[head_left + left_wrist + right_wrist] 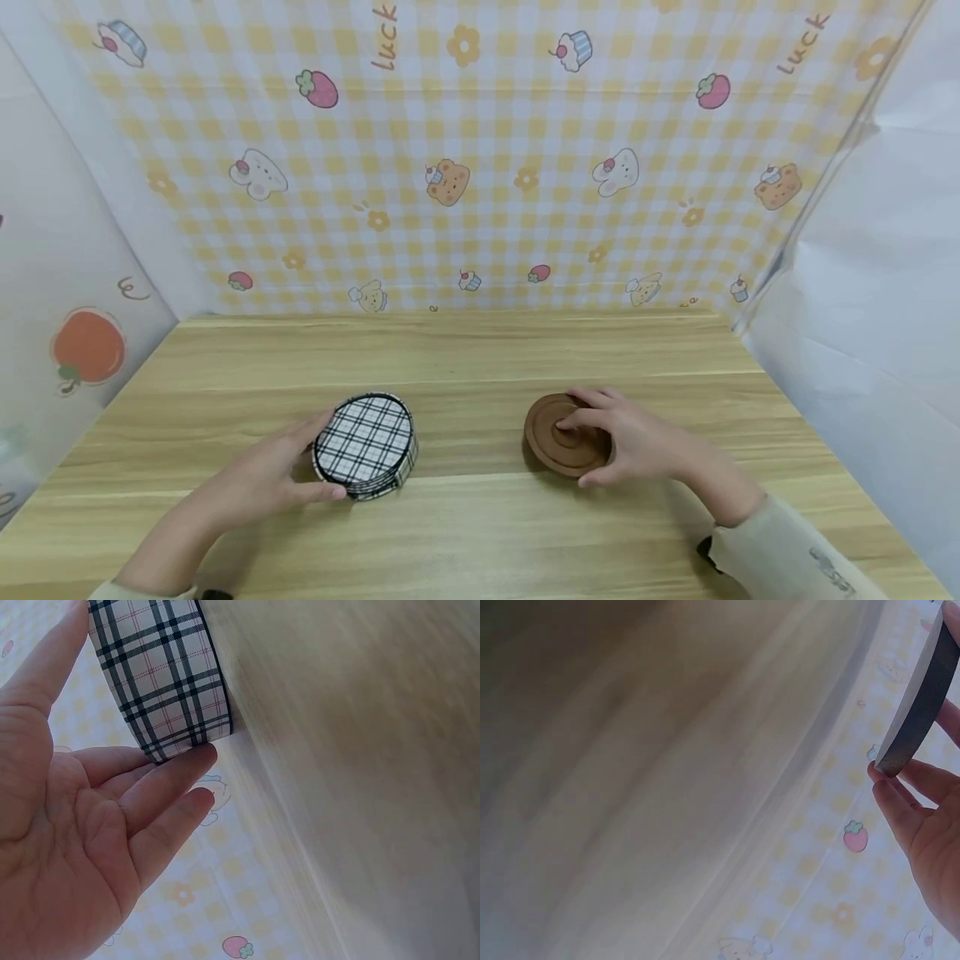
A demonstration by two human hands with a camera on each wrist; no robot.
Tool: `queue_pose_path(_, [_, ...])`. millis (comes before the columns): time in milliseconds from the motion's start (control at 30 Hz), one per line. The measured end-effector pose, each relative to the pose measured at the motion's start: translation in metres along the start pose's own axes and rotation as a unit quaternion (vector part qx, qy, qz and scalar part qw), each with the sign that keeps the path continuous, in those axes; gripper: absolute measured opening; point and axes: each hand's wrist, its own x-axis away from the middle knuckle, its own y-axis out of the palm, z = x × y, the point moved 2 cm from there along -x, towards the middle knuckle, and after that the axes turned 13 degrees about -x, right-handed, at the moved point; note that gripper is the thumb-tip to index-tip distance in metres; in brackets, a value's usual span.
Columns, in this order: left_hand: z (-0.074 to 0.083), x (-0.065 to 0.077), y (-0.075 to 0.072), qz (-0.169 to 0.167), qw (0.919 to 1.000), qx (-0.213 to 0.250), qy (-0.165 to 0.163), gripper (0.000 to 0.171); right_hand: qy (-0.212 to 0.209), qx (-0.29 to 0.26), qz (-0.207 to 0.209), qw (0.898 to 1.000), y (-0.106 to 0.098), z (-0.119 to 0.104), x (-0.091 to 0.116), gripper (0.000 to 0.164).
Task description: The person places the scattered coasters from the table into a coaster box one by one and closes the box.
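A round box (366,437) in black-and-white plaid stands left of the middle of the table. My left hand (258,471) grips its left side, thumb at the near edge and fingers at the far edge. The left wrist view shows the plaid side wall of the box (165,675) between the thumb and fingers of the left hand (75,832). Right of the middle, my right hand (652,437) holds a brown round lid (551,442) with concentric rings, one finger over its centre. From the right wrist, the lid (919,705) shows a dark rim and pale underside against the right hand's fingertips (892,799).
The wood-grain table (472,533) extends in front of me. Behind it hangs a yellow checked cloth (495,125) printed with bears, strawberries and flowers. White sheets (885,275) border the right side, and a printed white sheet (45,250) borders the left.
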Motion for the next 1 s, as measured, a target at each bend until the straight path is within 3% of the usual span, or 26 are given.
queue_pose_path(500, [-0.001, 0.0, 0.001, 0.001, 0.9999, 0.014, -0.001, 0.111, -0.025, -0.009, -0.023, 0.999, 0.008, -0.027, -0.039, 0.062])
queue_pose_path(767, [-0.002, 0.0, 0.002, 0.0, 0.9999, 0.012, 0.0, 0.111, -0.017, -0.02, -0.044, 0.999, 0.014, -0.037, -0.064, 0.059])
queue_pose_path(1000, [-0.003, 0.001, 0.002, 0.003, 0.9999, 0.015, 0.0, 0.111, -0.05, -0.046, -0.049, 0.997, 0.022, -0.053, -0.085, 0.059])
